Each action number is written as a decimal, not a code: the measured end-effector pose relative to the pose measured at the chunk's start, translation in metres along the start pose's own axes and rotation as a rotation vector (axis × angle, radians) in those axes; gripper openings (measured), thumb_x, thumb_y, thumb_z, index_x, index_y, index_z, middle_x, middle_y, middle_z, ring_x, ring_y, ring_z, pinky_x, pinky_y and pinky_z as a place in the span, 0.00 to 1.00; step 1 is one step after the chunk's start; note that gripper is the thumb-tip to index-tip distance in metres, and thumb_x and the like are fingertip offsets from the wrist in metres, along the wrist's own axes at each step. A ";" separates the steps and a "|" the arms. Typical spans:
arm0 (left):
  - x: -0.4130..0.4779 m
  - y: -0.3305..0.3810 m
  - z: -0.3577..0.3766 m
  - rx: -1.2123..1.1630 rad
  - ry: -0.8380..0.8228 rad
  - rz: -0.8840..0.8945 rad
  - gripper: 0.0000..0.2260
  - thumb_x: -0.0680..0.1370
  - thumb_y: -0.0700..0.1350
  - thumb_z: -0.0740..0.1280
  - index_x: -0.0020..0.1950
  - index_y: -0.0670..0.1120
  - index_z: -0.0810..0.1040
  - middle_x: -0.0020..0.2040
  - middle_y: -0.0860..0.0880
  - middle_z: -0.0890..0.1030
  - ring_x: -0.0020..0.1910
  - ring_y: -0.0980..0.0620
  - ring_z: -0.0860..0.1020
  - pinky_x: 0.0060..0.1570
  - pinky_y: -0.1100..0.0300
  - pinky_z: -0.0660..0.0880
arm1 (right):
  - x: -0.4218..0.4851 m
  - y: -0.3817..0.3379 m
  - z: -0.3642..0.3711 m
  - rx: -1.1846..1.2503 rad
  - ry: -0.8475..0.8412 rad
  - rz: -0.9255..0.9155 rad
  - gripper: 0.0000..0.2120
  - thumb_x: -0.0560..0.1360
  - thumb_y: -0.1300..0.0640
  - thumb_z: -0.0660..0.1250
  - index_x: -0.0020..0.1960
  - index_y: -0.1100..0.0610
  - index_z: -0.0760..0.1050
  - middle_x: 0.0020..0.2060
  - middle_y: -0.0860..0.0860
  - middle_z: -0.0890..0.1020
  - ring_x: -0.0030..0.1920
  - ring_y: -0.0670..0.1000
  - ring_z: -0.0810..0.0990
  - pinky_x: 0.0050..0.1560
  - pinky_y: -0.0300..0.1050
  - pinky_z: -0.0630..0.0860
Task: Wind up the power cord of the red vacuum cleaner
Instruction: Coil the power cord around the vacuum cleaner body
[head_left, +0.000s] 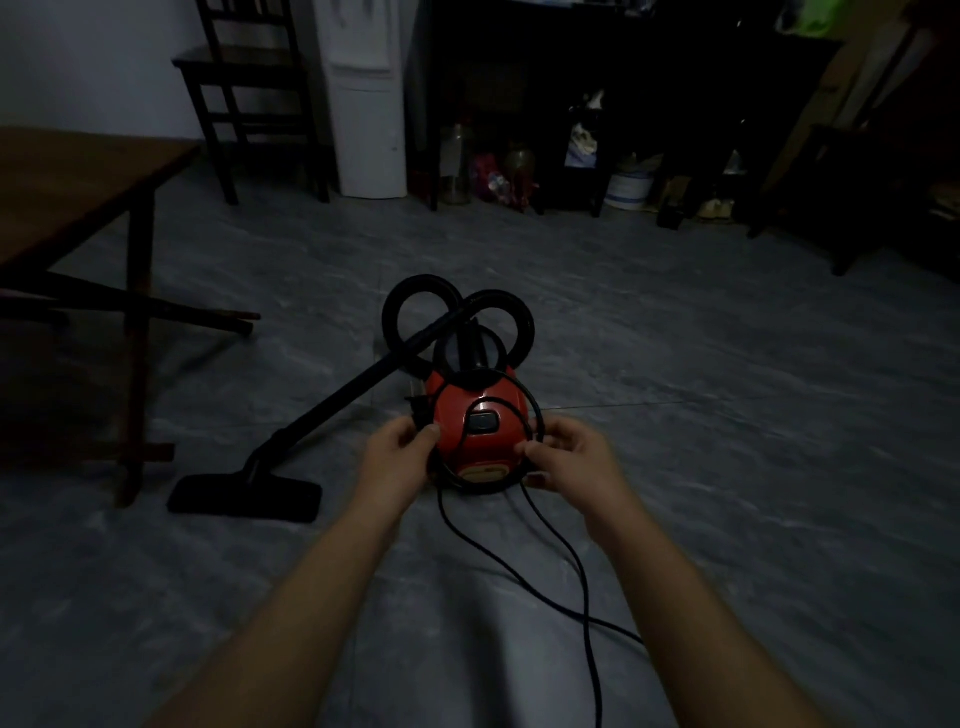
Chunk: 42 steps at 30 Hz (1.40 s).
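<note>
A small red vacuum cleaner (480, 431) sits on the grey floor in the middle of the view. Its black power cord (574, 558) makes loops in front of the red body, and loose lengths trail down over the floor toward me. My left hand (397, 457) grips the cord at the left side of the loops, close to the plug (418, 410). My right hand (569, 462) pinches the cord at the right side. A black hose (415, 312) curls in rings behind the vacuum.
The black wand and floor nozzle (247, 496) lie on the floor to the left. A wooden table (78, 182) stands at far left, with a dark chair (249, 104) behind it. Dark shelves with bottles and clutter (571, 156) line the back wall.
</note>
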<state>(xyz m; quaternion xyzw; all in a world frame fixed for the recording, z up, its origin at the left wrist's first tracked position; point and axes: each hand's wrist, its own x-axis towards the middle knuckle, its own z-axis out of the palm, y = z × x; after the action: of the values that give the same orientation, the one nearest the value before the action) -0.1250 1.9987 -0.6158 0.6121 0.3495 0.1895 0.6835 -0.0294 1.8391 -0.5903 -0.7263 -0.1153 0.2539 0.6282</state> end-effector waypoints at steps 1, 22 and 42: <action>0.000 -0.001 -0.001 0.037 0.002 0.025 0.06 0.80 0.42 0.66 0.45 0.44 0.81 0.42 0.48 0.83 0.41 0.53 0.80 0.45 0.55 0.78 | 0.000 0.000 -0.001 -0.030 0.001 -0.007 0.08 0.77 0.70 0.66 0.52 0.60 0.79 0.39 0.54 0.81 0.39 0.48 0.82 0.38 0.40 0.81; -0.001 0.006 0.002 0.027 -0.263 0.103 0.08 0.79 0.37 0.67 0.56 0.45 0.82 0.46 0.44 0.86 0.45 0.54 0.85 0.39 0.68 0.78 | 0.007 0.007 -0.021 -0.041 0.137 0.023 0.06 0.77 0.69 0.66 0.49 0.60 0.78 0.43 0.58 0.82 0.41 0.51 0.83 0.36 0.41 0.81; 0.004 0.010 -0.017 0.352 -0.370 0.124 0.07 0.75 0.37 0.72 0.52 0.45 0.85 0.47 0.46 0.86 0.47 0.54 0.83 0.55 0.57 0.79 | 0.010 0.010 -0.015 -0.587 0.045 -0.338 0.20 0.75 0.53 0.72 0.67 0.49 0.76 0.55 0.42 0.80 0.52 0.40 0.78 0.51 0.37 0.75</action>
<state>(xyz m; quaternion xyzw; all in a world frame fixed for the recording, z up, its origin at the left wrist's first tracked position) -0.1333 2.0152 -0.6073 0.7661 0.2079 0.0521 0.6059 -0.0151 1.8294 -0.6006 -0.8521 -0.2884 0.0859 0.4282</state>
